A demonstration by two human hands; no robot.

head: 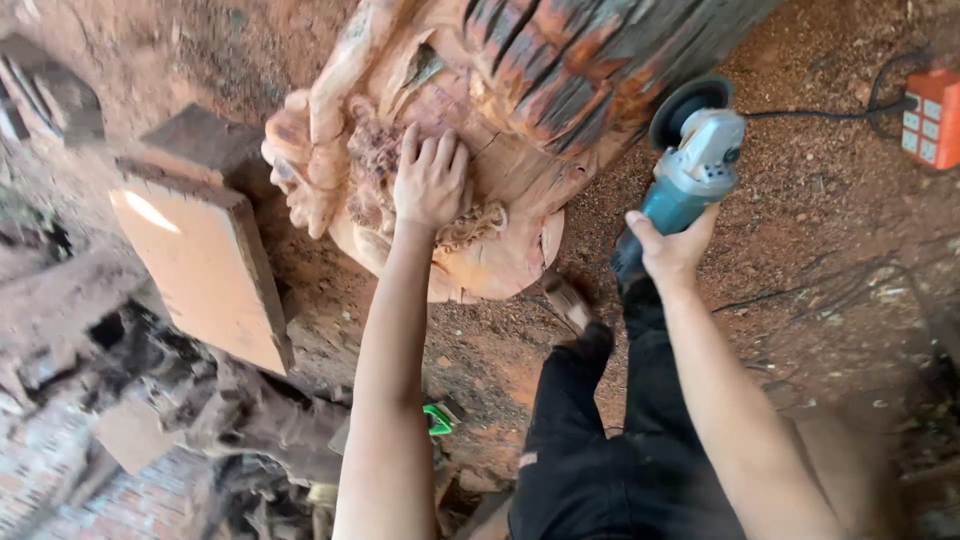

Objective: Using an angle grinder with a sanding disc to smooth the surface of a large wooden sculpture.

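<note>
My left hand [430,180] lies flat on the carved wooden sculpture [440,150], fingers spread and pressed against the curly carved detail near its lower middle; that grip is released, nothing grasped, only palm and fingertips touching the pale reddish wood. The sculpture leans up from the ground, its upper part rough, dark and cracked like bark. My right hand [668,245] is clenched around the body of a teal and grey angle grinder [690,165], held just to the right of the sculpture, its dark disc guard [688,103] close beside the wood's edge; I cannot tell whether they touch. A black cable [830,115] runs from the grinder's side to an orange power strip [932,118] on the sawdust-covered floor [800,250]. A flat wooden plank [205,265] leans to the left. My black trousers [610,450] show below.
</note>
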